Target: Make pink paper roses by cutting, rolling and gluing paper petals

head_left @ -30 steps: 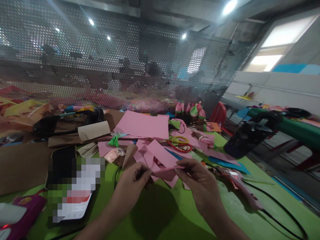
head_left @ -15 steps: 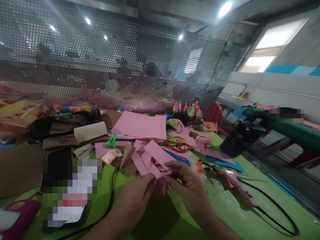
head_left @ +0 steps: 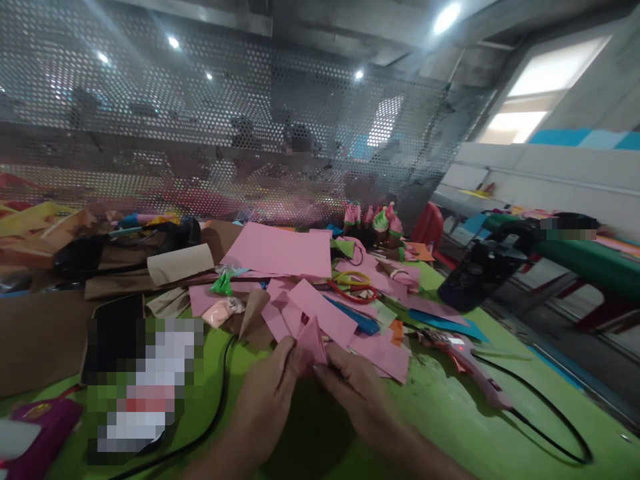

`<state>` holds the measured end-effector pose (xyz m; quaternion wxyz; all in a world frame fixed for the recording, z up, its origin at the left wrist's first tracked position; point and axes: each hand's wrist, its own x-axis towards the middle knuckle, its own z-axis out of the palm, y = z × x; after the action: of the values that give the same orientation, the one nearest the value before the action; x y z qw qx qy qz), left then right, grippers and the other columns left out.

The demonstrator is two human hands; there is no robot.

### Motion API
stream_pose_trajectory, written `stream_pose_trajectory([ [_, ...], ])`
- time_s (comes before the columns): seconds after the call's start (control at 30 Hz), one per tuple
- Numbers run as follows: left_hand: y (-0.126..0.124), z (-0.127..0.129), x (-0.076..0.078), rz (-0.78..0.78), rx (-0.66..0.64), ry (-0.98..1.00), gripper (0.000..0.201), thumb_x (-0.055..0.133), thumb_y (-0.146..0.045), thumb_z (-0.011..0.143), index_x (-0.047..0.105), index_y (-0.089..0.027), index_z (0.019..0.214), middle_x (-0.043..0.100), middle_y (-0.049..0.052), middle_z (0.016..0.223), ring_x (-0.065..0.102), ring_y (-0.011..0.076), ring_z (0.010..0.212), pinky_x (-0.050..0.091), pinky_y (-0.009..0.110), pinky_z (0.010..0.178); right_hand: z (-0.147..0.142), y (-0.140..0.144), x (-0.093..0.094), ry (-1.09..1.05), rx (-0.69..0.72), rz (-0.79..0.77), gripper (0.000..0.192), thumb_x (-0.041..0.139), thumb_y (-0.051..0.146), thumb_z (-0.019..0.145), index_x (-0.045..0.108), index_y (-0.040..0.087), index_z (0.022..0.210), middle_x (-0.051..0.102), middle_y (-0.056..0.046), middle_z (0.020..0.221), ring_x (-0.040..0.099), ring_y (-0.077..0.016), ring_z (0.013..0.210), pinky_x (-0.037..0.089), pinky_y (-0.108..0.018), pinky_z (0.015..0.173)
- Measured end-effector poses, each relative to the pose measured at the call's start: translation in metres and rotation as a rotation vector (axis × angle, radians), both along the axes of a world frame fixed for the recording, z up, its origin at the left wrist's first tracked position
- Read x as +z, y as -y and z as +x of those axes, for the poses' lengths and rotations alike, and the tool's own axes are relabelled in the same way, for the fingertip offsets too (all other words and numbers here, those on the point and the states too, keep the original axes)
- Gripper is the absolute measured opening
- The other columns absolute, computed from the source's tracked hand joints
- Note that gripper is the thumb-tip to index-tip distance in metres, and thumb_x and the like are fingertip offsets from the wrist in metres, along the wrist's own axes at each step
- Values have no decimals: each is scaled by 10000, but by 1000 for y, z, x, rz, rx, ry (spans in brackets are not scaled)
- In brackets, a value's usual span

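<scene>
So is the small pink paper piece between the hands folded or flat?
Folded: the small pink paper piece rises as a pointed shape, pinched by left hand and right hand.

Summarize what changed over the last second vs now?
Both hands came together and dropped toward the green table. The pink paper strip, a second ago stretched flat between them, is now a small upright pink paper piece pinched between left hand and right hand. Glue gun and the pink sheets behind: unchanged.
</scene>
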<state>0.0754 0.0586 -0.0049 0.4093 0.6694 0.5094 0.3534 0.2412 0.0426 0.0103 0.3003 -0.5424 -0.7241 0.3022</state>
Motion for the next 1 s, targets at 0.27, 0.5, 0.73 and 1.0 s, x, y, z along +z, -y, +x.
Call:
stream_pose_trajectory([
  [0.27,-3,0,-1,30,5,51,330,335,-427,956,582,-226,870,681,40,813,604,191,732,408,268,648,-2,1,0,-153,103,-58,376,461,487,942,444,202,698,411,35,677,379,-129,634,293,-238,563],
  [0.5,3,2,1,138,-193,-409,279,309,-197,916,587,-200,920,695,69,740,624,222,648,318,294,550,0,-2,7,-234,-20,56,265,504,427,941,534,198,811,528,15,737,478,-137,679,371,-234,613],
  [0.73,8,6,-2,213,-286,-380,316,283,-271,972,593,-217,998,714,56,721,625,198,576,281,282,500,3,0,2,-313,-54,27,304,555,403,912,546,184,701,535,17,668,484,-128,626,369,-233,575],
  [1.0,9,4,3,283,-281,-307,295,329,-257,982,624,-240,997,729,36,745,638,193,589,289,283,518,-1,-1,9,-439,-101,-63,421,518,507,904,451,194,631,415,33,631,399,-122,590,335,-235,543],
])
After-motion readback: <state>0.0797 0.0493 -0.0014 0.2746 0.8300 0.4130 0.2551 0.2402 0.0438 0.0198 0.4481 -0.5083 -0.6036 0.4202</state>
